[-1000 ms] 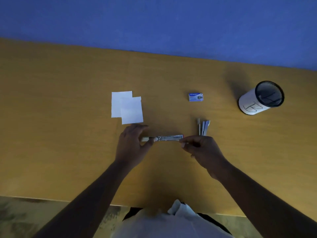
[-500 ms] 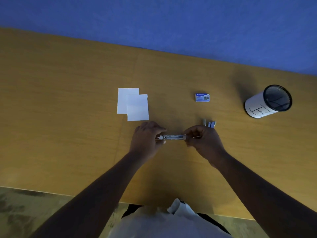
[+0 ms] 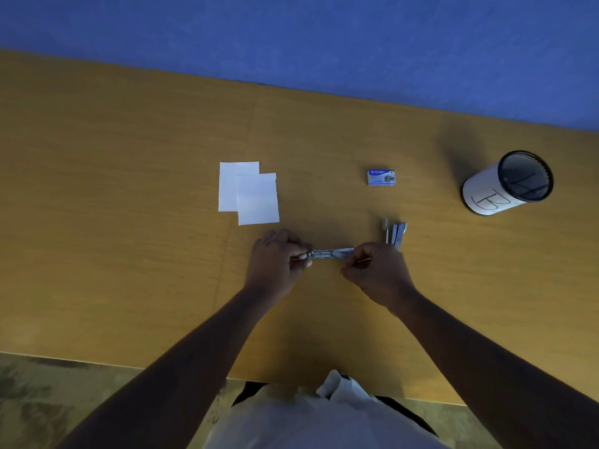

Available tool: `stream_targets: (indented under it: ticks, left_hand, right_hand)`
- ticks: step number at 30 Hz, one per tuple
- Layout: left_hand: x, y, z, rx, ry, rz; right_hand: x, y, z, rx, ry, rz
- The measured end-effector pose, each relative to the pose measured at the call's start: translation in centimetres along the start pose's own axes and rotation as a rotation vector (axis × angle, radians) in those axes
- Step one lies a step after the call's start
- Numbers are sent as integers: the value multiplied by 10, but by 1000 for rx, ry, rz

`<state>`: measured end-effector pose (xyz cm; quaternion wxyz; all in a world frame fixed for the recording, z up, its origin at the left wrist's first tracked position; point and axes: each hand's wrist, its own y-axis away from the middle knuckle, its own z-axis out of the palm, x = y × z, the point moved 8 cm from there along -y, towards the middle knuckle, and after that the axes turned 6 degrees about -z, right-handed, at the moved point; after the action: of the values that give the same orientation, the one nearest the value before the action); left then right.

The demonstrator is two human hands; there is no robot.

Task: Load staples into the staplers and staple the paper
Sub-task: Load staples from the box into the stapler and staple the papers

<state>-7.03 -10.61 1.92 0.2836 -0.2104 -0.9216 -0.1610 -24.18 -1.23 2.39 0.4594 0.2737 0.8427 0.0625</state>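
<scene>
A small stapler [image 3: 329, 254] lies opened out flat on the wooden table [image 3: 129, 254], its metal staple channel facing up. My left hand [image 3: 277, 257] grips its left end. My right hand [image 3: 377, 270] pinches its right end, fingers curled; whether a staple strip is between them is hidden. Two white paper sheets [image 3: 249, 192] overlap just beyond my left hand. A blue staple box [image 3: 381, 177] lies farther back. A second stapler [image 3: 394, 233], grey and blue, lies just behind my right hand.
A white cup with a black mesh rim [image 3: 507, 184] lies tilted at the right, marked with a letter B. A blue wall [image 3: 291, 43] runs behind the table. The table's near edge is at my torso.
Both hands closed in on the stapler between the earliest frame and now, so less of it shows. The view shifted slightly; papers, box and cup stayed put.
</scene>
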Motion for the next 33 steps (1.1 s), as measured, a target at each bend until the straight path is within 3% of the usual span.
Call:
stream_targets:
  ticks: [5, 9, 16, 33]
  left_hand:
    - [-3, 0, 1, 7, 39, -26]
    - [-2, -1, 0, 0, 39, -23]
    - [-2, -1, 0, -7, 46, -25]
    - [-2, -1, 0, 6, 34, -20]
  right_hand:
    - [6, 5, -2, 95, 32, -44]
    - [-12, 7, -3, 143, 136, -231]
    - [-34, 2, 7, 88, 396, -418]
    - [-57, -12, 17, -67, 578, -535]
